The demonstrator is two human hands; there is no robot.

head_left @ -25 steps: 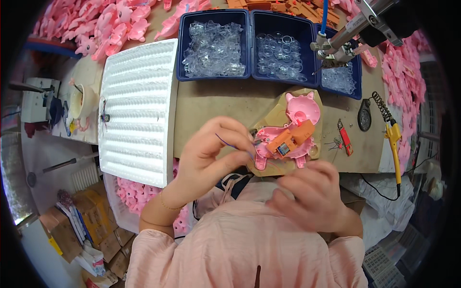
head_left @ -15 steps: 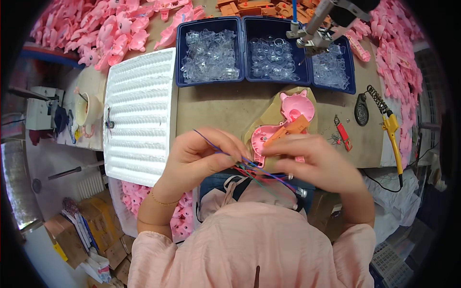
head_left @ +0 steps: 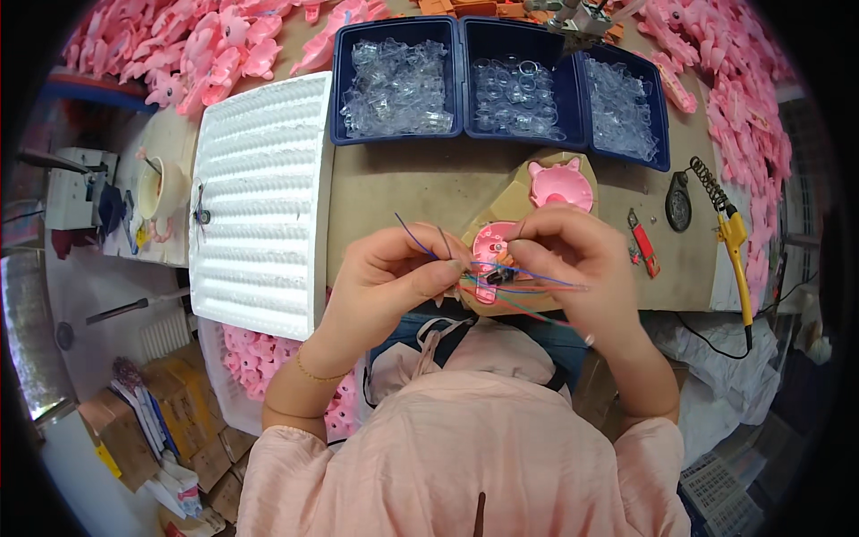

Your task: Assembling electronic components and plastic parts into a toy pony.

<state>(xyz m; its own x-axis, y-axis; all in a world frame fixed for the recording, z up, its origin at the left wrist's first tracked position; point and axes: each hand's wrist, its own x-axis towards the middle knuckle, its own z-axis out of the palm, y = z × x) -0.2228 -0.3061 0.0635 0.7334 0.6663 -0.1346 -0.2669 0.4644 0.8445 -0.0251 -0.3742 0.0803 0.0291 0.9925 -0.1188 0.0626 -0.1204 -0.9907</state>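
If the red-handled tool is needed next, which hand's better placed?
Right, likely: the right hand is nearer the red-handled tool, which lies to its right. The left hand is farther away and pinching wires.

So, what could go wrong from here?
The thin wires in the left hand fan out loosely, so they might tangle. In this view they run across the pink shell, where one could perhaps snag. And the soldering iron seems to stick out past the edge of the table, so an elbow might knock it.
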